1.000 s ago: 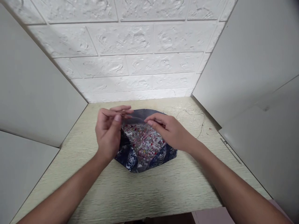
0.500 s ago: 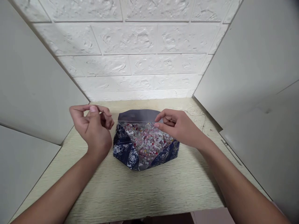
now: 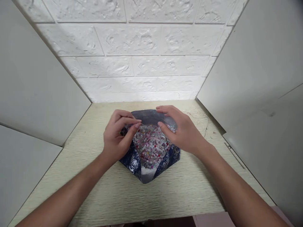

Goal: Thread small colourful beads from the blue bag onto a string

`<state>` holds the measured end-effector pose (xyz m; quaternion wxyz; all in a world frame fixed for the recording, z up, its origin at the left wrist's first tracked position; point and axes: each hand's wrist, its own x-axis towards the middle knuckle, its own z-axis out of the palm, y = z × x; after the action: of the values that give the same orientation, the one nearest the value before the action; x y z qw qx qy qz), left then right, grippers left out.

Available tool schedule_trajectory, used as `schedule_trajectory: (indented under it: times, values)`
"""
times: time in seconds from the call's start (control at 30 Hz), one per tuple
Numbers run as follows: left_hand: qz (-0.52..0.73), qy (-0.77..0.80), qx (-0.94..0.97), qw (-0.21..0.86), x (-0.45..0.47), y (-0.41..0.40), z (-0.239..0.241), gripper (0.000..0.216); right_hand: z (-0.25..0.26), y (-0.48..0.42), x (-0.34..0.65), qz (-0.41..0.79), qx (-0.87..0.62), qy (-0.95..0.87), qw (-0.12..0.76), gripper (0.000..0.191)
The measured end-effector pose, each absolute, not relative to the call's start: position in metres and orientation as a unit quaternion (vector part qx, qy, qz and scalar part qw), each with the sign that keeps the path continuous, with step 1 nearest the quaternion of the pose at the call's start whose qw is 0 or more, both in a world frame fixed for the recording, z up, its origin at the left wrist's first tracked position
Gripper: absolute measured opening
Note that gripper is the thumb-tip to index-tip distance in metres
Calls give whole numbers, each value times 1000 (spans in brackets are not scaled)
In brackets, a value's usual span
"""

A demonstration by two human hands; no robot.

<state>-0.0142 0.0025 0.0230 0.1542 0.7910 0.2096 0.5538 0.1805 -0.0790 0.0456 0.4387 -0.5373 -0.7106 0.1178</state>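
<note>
A dark blue bag with a silvery rose pattern (image 3: 134,162) lies open on the table, holding many small beads (image 3: 152,145) in pink, white, clear and red. Over its left side, my left hand (image 3: 120,132) pinches a thin thread (image 3: 142,123) between thumb and forefinger; only a short bit of it shows. My right hand (image 3: 180,127) hovers above the bag's right side, thumb and fingers apart, with nothing visible between them.
Loose tangled thread (image 3: 201,115) lies on the pale wooden table (image 3: 142,201) at the back right. A white brick-patterned wall (image 3: 144,66) closes off the back. White panels stand at the left (image 3: 42,72) and right (image 3: 255,69).
My left hand has come right, over the bag, and turned with its fingers pinching the thread. My right hand has opened from its pinch. The thread no longer stretches between both hands.
</note>
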Motion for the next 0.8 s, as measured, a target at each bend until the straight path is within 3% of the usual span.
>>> schedule_trajectory:
  times: [0.1, 0.37, 0.8]
  values:
    - [491, 186, 838, 151, -14, 1, 20, 13, 44, -80, 172, 207, -482, -746, 409, 43]
    - [436, 152, 875, 147, -11, -1, 16, 15, 38, -76, 168, 265, -518, -727, 365, 26]
    - [386, 180, 894, 140, -17, 2, 18, 15, 37, -75, 172, 190, -566, -732, 330, 14]
